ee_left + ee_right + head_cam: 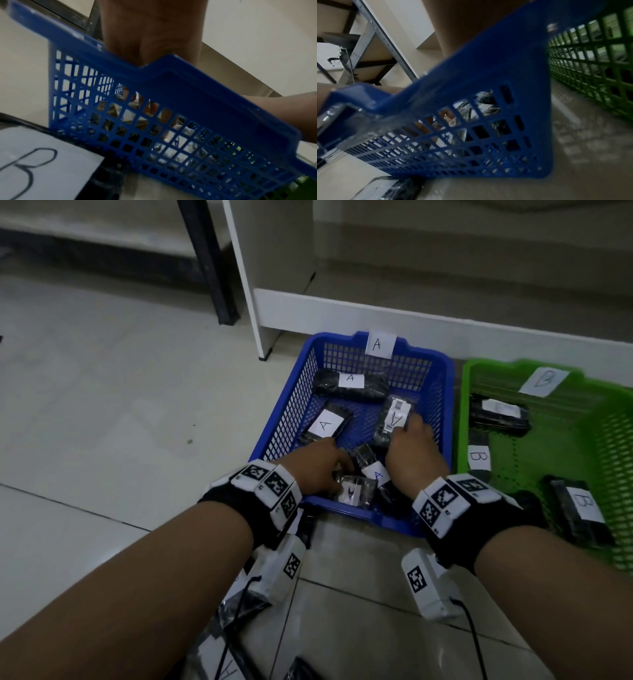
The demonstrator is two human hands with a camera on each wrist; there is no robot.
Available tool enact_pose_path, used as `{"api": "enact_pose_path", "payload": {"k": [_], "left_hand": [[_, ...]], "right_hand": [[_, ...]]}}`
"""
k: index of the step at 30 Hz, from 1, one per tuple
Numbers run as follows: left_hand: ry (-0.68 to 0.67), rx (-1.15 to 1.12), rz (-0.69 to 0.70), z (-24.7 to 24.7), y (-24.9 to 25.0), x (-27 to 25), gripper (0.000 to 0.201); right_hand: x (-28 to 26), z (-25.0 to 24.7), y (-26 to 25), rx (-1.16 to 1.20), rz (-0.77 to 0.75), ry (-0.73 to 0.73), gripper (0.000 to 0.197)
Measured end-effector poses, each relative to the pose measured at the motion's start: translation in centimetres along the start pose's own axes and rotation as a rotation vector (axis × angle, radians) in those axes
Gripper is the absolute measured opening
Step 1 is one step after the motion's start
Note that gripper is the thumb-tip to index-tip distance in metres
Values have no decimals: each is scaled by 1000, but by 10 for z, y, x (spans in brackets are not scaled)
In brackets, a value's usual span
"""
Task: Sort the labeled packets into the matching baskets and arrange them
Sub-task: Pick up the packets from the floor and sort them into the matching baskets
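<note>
Two baskets sit side by side on the floor (102,392) before me: the A basket (291,405) left, the B basket (460,419) right, both against the shelf base (342,309) behind. A-packets (325,424) lie in the left one, B-packets (582,505) in the right; loose packets (219,659) lie nearest me

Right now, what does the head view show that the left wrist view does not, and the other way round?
Only the head view shows both hands inside the blue basket: the left hand on an A packet near the front wall, the right hand touching another A packet. It also shows the green basket with B packets. Only the left wrist view shows a B label outside the blue basket, low beside its front wall. Both show the blue basket with packets behind its mesh.
</note>
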State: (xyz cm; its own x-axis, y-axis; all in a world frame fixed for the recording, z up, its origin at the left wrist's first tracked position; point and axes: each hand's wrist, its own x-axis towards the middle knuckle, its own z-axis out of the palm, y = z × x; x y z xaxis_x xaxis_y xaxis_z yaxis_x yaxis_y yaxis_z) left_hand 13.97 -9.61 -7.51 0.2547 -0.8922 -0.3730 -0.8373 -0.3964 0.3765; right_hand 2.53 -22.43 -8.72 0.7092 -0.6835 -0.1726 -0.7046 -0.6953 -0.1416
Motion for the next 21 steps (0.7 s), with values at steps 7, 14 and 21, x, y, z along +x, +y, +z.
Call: {"api": "enact_pose_path", "payload": {"k": [7,14,21], "left_hand": [[0,81,12,-10,6,-5,28],[202,91,119,-27,45,-11,28],[363,295,574,3,129,-34,35]], "right_hand": [[-5,-13,8,-81,-35,-58,62],[-44,-55,49,119,-210,103,45],[-144,-72,129,116,-395,253,31]]}}
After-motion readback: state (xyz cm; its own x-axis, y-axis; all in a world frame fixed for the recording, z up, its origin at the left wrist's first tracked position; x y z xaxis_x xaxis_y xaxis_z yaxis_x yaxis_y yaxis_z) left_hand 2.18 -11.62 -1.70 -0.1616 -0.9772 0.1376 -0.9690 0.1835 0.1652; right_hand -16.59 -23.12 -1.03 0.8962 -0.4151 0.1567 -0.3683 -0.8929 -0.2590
